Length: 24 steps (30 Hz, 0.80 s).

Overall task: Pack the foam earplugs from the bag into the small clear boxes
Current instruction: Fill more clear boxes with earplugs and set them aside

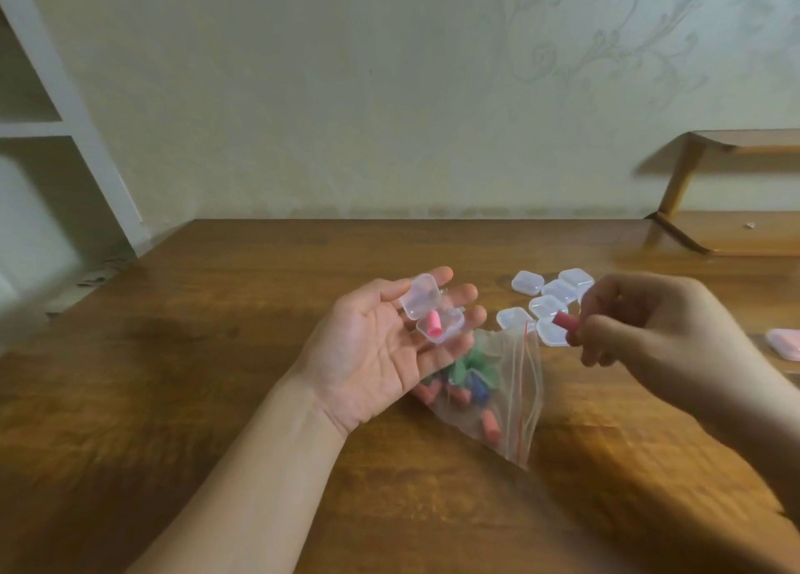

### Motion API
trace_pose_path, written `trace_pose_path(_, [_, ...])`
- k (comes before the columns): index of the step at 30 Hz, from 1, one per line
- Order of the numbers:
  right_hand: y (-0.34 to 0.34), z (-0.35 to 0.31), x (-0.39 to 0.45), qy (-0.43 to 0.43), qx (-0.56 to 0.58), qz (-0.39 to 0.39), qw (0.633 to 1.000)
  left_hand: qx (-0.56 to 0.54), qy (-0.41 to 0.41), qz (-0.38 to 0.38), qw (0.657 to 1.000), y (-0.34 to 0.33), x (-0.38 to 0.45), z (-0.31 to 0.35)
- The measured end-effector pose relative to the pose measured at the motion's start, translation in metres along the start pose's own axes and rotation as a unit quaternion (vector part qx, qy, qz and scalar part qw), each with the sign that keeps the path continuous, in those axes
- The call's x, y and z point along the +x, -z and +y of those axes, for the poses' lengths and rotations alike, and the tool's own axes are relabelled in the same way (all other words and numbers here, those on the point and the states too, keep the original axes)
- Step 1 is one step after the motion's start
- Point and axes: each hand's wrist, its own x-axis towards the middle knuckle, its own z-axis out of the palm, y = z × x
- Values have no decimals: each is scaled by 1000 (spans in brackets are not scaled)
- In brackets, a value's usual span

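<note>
Left hand: my left hand (381, 348) lay palm up with fingers relaxed, carrying an open small clear box (435, 311) on them.
Box: its lid stood open, and one pink earplug (434, 325) sat inside.
Right hand: my right hand (640, 322) pinched a second pink earplug (566, 321) in curled fingers above the bag.
Bag: the zip bag (498, 396) lay on the desk (216, 357) under my left fingers, holding pink, green and blue earplugs.
Spare boxes: a cluster of closed clear boxes (547, 303) sat just beyond the bag.
</note>
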Motion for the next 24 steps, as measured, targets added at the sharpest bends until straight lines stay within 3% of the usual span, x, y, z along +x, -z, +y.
trace_pose_path(3, [-3, 1, 1, -21, 104, -8, 994, 38, 5, 8, 999, 0, 3, -4])
trace_pose_path(7, [-9, -1, -2, -17, 206, -69, 976, 57, 6, -43, 997, -5, 0, -8])
trace_pose_path(10, [-14, -1, -7, 42, 169, -122, 977, 69, 29, -89, 993, -7, -2, -13])
trace_pose_path(15, [-20, 0, -8, 125, 150, -83, 977, 44, 52, -145, 987, -9, -1, -16])
trace_pose_path(19, [-24, -1, -12, 117, 118, -89, 982, 56, 44, -158, 985, -10, -2, -19])
trace_pose_path(24, [-34, 1, -15, 124, 69, -38, 989, 96, 42, -166, 980, -14, -3, -24])
